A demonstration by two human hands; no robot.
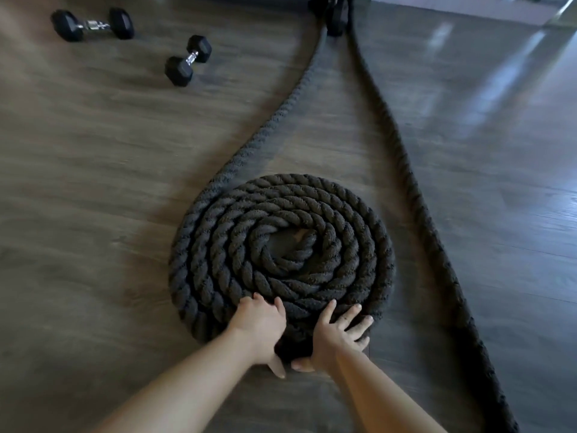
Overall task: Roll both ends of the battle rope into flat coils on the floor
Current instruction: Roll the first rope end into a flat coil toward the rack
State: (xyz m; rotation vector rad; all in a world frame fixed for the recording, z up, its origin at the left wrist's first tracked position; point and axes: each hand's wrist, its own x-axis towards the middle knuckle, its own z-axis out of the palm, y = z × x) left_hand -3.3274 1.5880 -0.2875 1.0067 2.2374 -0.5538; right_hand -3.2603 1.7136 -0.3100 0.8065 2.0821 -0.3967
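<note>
Left hand [259,320]: fingers curled over the near rim of coil [281,239], thumb down at floor [93,214]. Right hand [338,331]: just beside, fingers splayed flat on the same rim. Coil: flat, mid-floor, feed strand [281,104] leading away. Second rope end [437,245]: uncoiled, lying right of coil. Risks: an uneven push may ride the outer turn over inner ones; the loose centre may shift and gap.

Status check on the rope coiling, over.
Left hand grips coil near edge; right hand splayed on top. Second rope length lies uncoiled to the right. Two hex dumbbells far left, clear of the rope.
</note>
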